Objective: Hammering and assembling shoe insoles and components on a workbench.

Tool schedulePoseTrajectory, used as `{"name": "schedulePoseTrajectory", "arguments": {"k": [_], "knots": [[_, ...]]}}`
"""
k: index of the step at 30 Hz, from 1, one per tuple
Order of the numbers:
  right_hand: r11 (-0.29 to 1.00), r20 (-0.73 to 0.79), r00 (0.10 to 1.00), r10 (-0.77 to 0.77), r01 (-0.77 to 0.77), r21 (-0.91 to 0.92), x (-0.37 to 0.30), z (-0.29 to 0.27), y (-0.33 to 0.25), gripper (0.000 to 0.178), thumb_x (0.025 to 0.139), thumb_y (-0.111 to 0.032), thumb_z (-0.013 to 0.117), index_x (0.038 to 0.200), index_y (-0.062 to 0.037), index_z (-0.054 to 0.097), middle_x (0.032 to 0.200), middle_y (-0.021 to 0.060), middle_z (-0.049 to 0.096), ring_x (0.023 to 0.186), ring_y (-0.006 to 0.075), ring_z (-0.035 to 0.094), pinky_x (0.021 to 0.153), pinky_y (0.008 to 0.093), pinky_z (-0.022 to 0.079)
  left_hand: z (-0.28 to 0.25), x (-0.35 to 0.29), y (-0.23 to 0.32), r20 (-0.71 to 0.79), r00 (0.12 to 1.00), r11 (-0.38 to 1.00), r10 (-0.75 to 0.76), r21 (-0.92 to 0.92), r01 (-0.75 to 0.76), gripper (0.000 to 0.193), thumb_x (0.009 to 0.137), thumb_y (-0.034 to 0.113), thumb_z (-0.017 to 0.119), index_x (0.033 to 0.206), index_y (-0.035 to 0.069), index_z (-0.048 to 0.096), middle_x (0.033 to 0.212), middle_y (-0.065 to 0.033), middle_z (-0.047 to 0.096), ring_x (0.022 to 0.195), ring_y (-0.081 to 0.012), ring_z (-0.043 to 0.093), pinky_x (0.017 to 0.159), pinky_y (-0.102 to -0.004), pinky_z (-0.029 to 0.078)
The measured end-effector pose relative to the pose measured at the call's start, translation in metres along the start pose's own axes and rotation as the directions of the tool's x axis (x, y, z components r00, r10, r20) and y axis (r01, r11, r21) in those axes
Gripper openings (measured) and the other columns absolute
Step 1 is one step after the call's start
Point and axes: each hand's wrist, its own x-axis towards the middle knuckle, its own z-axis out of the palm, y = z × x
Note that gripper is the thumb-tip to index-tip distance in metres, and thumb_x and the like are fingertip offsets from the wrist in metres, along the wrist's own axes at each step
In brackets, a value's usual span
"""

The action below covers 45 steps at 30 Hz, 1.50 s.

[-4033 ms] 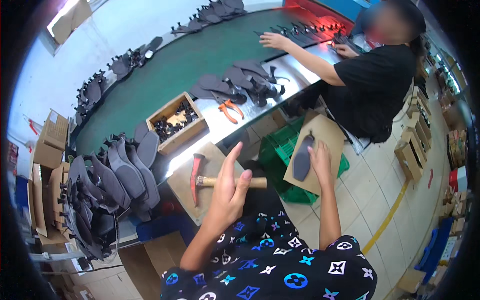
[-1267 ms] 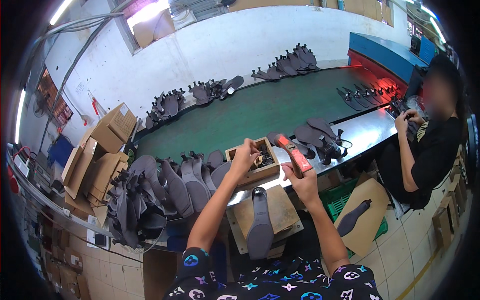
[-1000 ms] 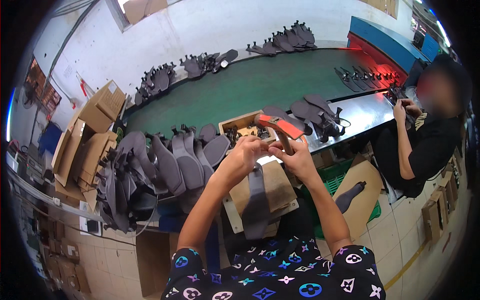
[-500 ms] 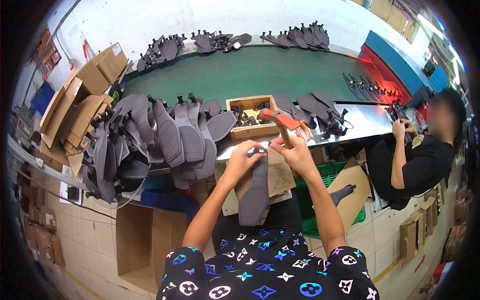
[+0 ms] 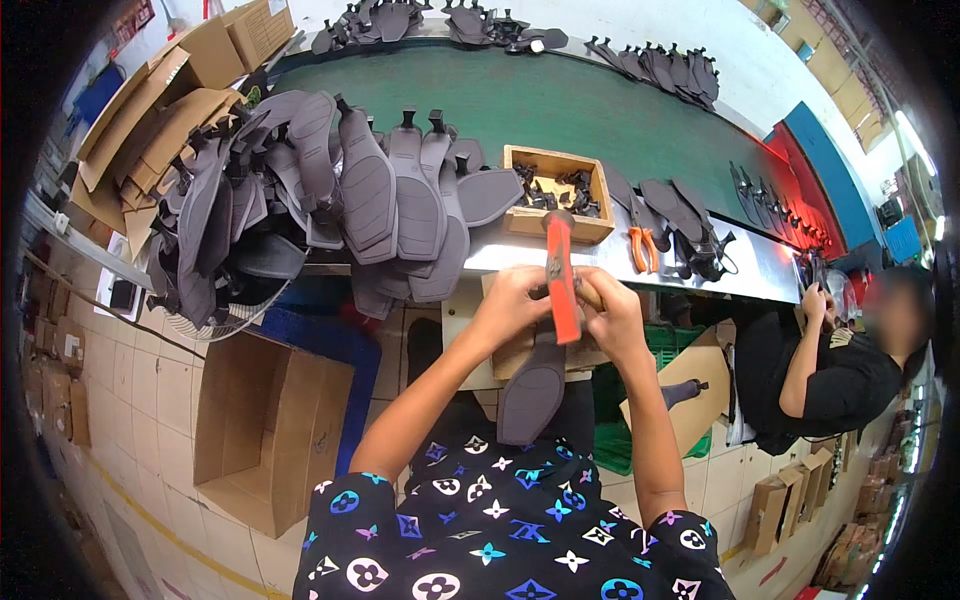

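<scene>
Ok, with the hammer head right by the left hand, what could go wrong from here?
The hammer in the right hand has its head close to the left hand, so a slip might catch fingers.
The grey sole juts past the near edge of the tan block and might tip if let go.
The piled soles overhang the bench, so a bump could drop some.

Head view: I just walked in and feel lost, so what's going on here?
The person's right hand holds a red-headed hammer. The left hand is at the far end of a grey shoe sole lying over a tan block; the hammer partly hides its fingertips. Beyond, a wooden box of small black parts stands on the bench, more soles piled to its left.
</scene>
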Motion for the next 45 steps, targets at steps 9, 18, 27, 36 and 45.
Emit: {"name": "schedulePoseTrajectory", "arguments": {"k": [9, 18, 27, 36, 45], "knots": [[0.999, 0.034, 0.999, 0.007, -0.005, -0.052, -0.009, -0.010, -0.004, 0.027, 0.078, 0.003, 0.066, 0.104, 0.0010, 0.061, 0.094, 0.0132, 0.065, 0.081, 0.0307, 0.067, 0.071, 0.0347, 0.053, -0.005, 0.005, -0.006, 0.148, 0.963, 0.965, -0.226, -0.104, 0.242, 0.031, 0.079, 0.013, 0.077, 0.108, 0.002, 0.073, 0.096, -0.0176, 0.074, 0.083, -0.0213, 0.072, 0.075, -0.0329, 0.055], [0.922, -0.083, 0.941, 0.328, -0.300, 0.243, -0.055, -0.030, -0.069, 0.043, 0.099, -0.007, 0.055, 0.141, 0.0022, 0.048, 0.093, 0.0072, 0.064, 0.063, 0.0069, 0.052, 0.058, 0.0220, 0.044, -0.007, 0.005, -0.007, 0.231, 0.925, 0.903, -0.300, -0.243, 0.354, 0.025, 0.083, 0.008, 0.076, 0.107, 0.001, 0.075, 0.098, -0.0080, 0.076, 0.088, -0.0099, 0.067, 0.081, -0.0278, 0.054], [0.993, -0.306, 0.951, 0.049, -0.078, -0.084, -0.058, -0.059, -0.117, 0.036, 0.097, -0.008, 0.060, 0.128, 0.0099, 0.058, 0.086, 0.0118, 0.064, 0.067, 0.0155, 0.059, 0.062, 0.0263, 0.048, -0.008, 0.002, -0.005, 0.188, 0.958, 0.974, -0.216, -0.027, 0.225, 0.056, 0.080, 0.022, 0.081, 0.128, 0.002, 0.061, 0.106, -0.0096, 0.075, 0.095, -0.0182, 0.070, 0.088, -0.0337, 0.053], [0.997, -0.187, 0.982, 0.013, -0.027, -0.072, -0.057, -0.056, -0.096, 0.035, 0.093, 0.001, 0.063, 0.126, 0.0080, 0.055, 0.098, 0.0172, 0.067, 0.084, 0.0237, 0.067, 0.071, 0.0317, 0.053, -0.006, -0.005, -0.003, 0.204, 0.955, 0.919, -0.215, 0.372, 0.127, 0.103, 0.079, 0.038, 0.080, 0.155, 0.006, 0.019, 0.128, -0.0017, 0.068, 0.129, -0.0262, 0.054, 0.114, -0.0522, 0.024], [0.998, -0.143, 0.989, -0.032, 0.023, -0.065, -0.047, -0.047, -0.100, 0.037, 0.091, 0.003, 0.062, 0.127, 0.0031, 0.058, 0.101, 0.0227, 0.067, 0.085, 0.0359, 0.069, 0.073, 0.0378, 0.054, -0.008, -0.009, -0.008, 0.246, 0.949, 0.895, -0.197, 0.439, 0.072, 0.051, 0.083, 0.044, 0.073, 0.125, 0.016, 0.067, 0.132, -0.0040, 0.064, 0.129, -0.0265, 0.053, 0.114, -0.0590, 0.016]]}}
